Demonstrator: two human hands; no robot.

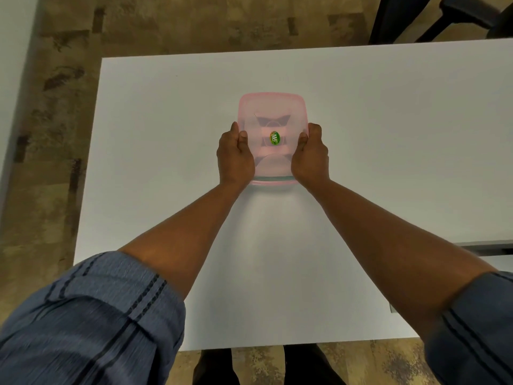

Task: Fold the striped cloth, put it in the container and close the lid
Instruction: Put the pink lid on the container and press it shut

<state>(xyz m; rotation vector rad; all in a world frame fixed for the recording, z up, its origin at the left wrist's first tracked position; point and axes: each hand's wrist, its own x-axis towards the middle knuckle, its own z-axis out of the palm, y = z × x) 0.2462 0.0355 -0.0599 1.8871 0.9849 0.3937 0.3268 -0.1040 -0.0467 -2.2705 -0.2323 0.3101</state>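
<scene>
A pink translucent container [273, 140] is seen near the middle of the white counter [388, 162], with its pink lid [273, 107] lying over the top. It is gripped from both sides. The left hand [234, 155] is curled against the left edge, the thumb laid on the lid's upper surface and the fingers wrapped down the side. The right hand [311, 155] is set in the same way against the right edge, thumb on top. Both hands are thus closed on the container, one directly opposite the other, with the container between them.

A green oval sticker [275, 138] is fixed at the lid's centre, midway between the two thumbs. A greenish band is visible beneath the lid's near rim.

The striped cloth cannot be made out with certainty: only pale and darker shapes are glimpsed through the cloudy plastic. Whether the lid is fully snapped down cannot be told. The fingertips are hidden behind the container's sides. Rolled blue sleeves [91, 315] are cut off by the lower edge, and a dark chair [444, 18] is cropped at the upper right.
</scene>
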